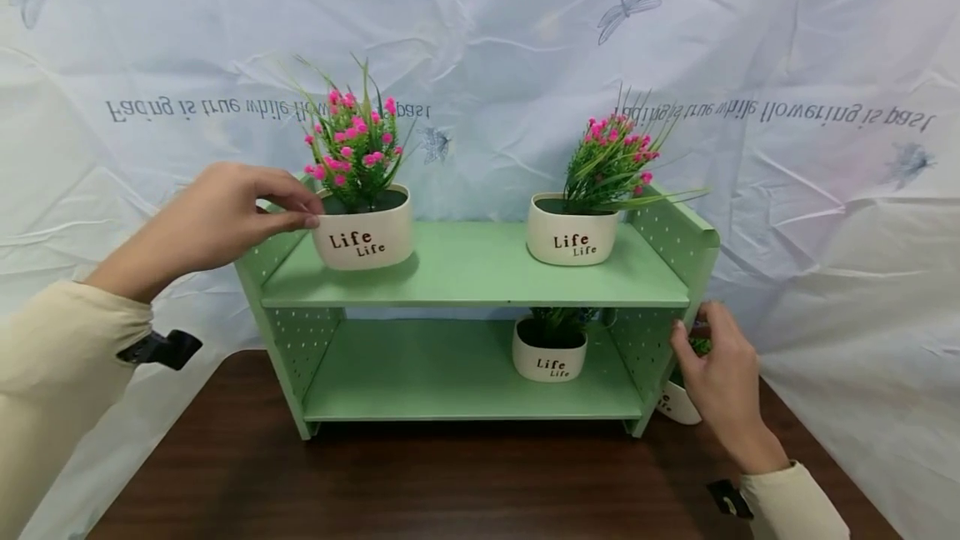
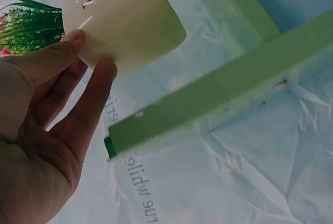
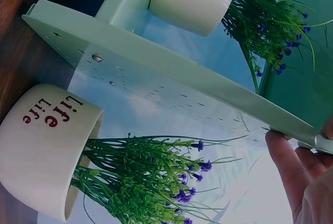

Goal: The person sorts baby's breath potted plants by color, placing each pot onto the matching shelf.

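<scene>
My left hand (image 1: pixel 225 211) pinches the left rim of a cream flowerpot (image 1: pixel 365 236) marked "Life Life", holding pink flowers and grass. The pot is close over the left part of the upper board, a shadow showing under it. In the left wrist view, the thumb and fingers (image 2: pixel 104 76) press against the pot's wall. At the right side of the green two-tier shelf (image 1: pixel 480 273), my right hand (image 1: pixel 723 373) grips the side panel's front edge between thumb and fingers. Partly behind that hand, another cream pot (image 3: pixel 47 151) with purple flowers stands outside the shelf.
A matching pot (image 1: pixel 572 232) with pink flowers stands on the right of the upper board. Below it, a pot (image 1: pixel 550 357) with purple flowers (image 3: pixel 283 57) sits on the lower board. The dark wooden table (image 1: pixel 450 482) carries the shelf; a pale printed cloth (image 1: pixel 495 65) hangs behind.
</scene>
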The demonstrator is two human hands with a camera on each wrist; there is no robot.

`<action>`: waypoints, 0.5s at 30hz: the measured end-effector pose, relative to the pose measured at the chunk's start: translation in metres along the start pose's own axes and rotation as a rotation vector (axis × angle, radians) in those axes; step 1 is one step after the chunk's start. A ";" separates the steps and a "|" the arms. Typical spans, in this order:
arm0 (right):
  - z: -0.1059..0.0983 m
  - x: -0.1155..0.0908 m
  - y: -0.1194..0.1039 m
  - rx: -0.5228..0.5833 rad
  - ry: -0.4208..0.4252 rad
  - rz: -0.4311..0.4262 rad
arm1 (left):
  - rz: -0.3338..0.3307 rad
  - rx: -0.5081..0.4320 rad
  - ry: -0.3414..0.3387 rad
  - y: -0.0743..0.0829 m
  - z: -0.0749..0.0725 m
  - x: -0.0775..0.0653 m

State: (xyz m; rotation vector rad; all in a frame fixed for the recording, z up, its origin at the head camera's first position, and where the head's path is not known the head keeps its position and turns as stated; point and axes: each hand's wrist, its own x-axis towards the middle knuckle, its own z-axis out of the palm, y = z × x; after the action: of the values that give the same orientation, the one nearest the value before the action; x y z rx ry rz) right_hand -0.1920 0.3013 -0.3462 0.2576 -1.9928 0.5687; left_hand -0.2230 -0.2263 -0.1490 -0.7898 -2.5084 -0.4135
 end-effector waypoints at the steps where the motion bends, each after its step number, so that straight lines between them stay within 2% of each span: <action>1: 0.000 0.000 0.000 -0.001 0.002 -0.001 | -0.002 -0.008 -0.006 0.001 0.001 0.003; 15: -0.001 0.000 -0.002 -0.002 0.002 0.019 | -0.021 -0.111 -0.117 -0.002 0.022 0.036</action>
State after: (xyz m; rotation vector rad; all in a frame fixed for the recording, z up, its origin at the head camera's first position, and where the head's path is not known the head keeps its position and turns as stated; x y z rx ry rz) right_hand -0.1904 0.3004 -0.3454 0.2375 -1.9954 0.5786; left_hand -0.2585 -0.2023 -0.1492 -0.8537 -2.6228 -0.5325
